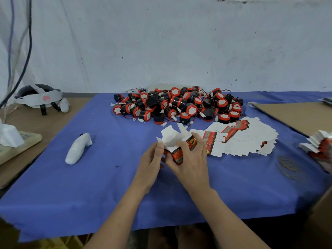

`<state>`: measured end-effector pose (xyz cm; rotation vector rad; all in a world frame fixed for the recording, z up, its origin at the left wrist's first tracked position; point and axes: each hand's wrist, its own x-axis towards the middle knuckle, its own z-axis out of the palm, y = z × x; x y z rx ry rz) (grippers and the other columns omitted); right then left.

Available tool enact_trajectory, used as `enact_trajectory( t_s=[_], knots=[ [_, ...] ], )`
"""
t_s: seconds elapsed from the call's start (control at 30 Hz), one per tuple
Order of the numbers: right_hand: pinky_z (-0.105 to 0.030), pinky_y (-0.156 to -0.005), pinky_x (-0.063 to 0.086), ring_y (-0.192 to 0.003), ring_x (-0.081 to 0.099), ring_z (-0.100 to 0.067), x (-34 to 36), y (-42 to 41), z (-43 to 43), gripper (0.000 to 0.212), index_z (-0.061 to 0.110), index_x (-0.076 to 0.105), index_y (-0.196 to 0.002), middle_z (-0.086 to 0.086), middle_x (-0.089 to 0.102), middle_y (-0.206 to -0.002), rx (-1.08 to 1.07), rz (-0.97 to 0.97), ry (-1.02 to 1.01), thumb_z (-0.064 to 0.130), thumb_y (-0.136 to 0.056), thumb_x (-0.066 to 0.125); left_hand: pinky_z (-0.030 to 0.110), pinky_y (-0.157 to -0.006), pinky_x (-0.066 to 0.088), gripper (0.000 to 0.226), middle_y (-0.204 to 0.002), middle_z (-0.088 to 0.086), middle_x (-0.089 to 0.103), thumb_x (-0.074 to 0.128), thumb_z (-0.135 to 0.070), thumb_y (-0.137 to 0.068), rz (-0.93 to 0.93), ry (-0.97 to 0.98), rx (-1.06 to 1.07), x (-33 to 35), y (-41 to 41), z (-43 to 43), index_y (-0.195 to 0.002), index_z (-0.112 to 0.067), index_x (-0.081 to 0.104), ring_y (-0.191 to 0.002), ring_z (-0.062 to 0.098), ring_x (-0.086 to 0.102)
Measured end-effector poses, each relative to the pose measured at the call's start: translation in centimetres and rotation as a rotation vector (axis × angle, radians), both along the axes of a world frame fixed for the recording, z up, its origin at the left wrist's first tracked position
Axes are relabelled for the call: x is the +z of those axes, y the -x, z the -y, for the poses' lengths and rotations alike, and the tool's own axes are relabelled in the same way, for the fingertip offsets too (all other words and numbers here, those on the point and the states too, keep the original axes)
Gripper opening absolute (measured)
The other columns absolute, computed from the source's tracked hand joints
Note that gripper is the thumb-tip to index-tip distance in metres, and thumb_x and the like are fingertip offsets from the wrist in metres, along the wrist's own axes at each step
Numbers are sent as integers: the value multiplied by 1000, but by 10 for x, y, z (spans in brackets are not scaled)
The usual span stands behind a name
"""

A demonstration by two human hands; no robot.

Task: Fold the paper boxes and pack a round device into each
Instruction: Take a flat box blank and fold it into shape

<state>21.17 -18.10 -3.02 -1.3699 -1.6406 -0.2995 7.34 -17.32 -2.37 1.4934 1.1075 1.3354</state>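
**A:** What does the box look like?

**B:** You have a half-formed paper box. It is printed red and dark outside and white inside, and its white flaps stand open toward the far side.

**A:** How much room is there around it?

**B:** To your left, open blue cloth runs as far as a white handheld object, well apart from your hands. Beyond the box sits the pile of round devices, black with red rims and thin wires, near it but not touching. Just right of your hands the fanned stack of flat box blanks begins. Some rubber bands lie farther right, near the cloth's edge.

**A:** And my hold?

**B:** Your left hand has its fingers curled against the box's left side, close under the open flap. Your right hand wraps over the right side, fingers closed round the printed wall. The box sits between both palms, over the middle of the cloth. I cannot tell whether its bottom touches the cloth.
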Motion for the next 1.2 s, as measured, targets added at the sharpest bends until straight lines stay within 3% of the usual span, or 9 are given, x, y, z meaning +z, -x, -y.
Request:
enact_trajectory(
  t_s=[0.13, 0.27, 0.37, 0.57, 0.77, 0.83, 0.93, 1.03, 1.2],
  knots=[
    [-45, -90, 54, -130, 39, -30, -3, 0, 0, 40, 28, 55, -114, -12, 35, -145, 28, 32, -19, 42, -81, 71, 36, -79, 59, 49, -93, 8, 72, 39, -62, -96, 29, 23, 12, 2, 0, 1, -93, -21, 66, -91, 27, 69],
    [-46, -94, 51, -133, 40, -31, -2, 0, 1, 38, 24, 54, -114, -12, 34, -148, 42, 46, -87, 44, -83, 65, 43, -90, 58, 60, -101, 15, 74, 35, -60, -94, 100, 106, -13, 8, 3, 2, -108, -13, 71, -98, 31, 70],
    [-47, -99, 48, -136, 41, -35, -1, 0, 2, 38, 21, 57, -113, -15, 35, -151, 53, 59, -91, 47, -85, 60, 49, -92, 56, 47, -101, 19, 73, 40, -51, -99, 98, 87, -35, 10, 4, 3, -107, -16, 70, -98, 33, 70],
    [-48, -96, 50, -135, 37, -31, -2, 0, 1, 35, 20, 56, -108, -11, 35, -149, 111, 50, -108, 45, -84, 63, 29, -77, 59, 39, -93, 8, 74, 48, -55, -94, 67, 44, -91, 9, 6, 3, -98, -22, 70, -89, 22, 72],
    [-47, -99, 47, -133, 37, -27, -4, 2, 0, 38, 18, 61, -104, -9, 37, -145, 112, 121, -151, 42, -79, 76, 18, -64, 52, 23, -81, 0, 73, 53, -26, -102, 58, 49, -64, 7, 7, 2, -89, -20, 72, -73, 9, 68],
    [-46, -103, 44, -132, 39, -28, -4, 3, 1, 44, 18, 56, -112, -8, 37, -144, 101, 135, -166, 43, -78, 71, 20, -62, 51, 25, -76, -3, 70, 54, -21, -101, 69, 54, -41, 7, 8, 2, -82, -16, 69, -69, 9, 65],
    [-39, -110, 35, -132, 42, -29, -3, 4, 2, 73, 17, 40, -139, -7, 38, -144, 109, 150, -147, 44, -78, 69, 26, -63, 50, 31, -71, 1, 63, 56, -17, -99, 79, 66, 0, 8, 9, 2, -70, -9, 59, -68, 13, 59],
    [-34, -114, 26, -133, 42, -28, -4, 4, 1, 92, 12, 26, -152, -9, 40, -143, 92, 142, -105, 43, -78, 71, 22, -58, 48, 39, -66, 0, 58, 57, -14, -98, 83, 61, 14, 9, 9, 2, -60, -16, 55, -63, 10, 57],
    [-36, -109, 34, -128, 43, -27, -2, 6, 2, 85, 10, 35, -148, -8, 39, -136, 65, 178, -153, 51, -79, 62, 21, -58, 45, 42, -64, -4, 57, 56, -11, -98, 76, 43, 13, 11, 8, 4, -58, -21, 56, -64, 10, 54]
  ],
)
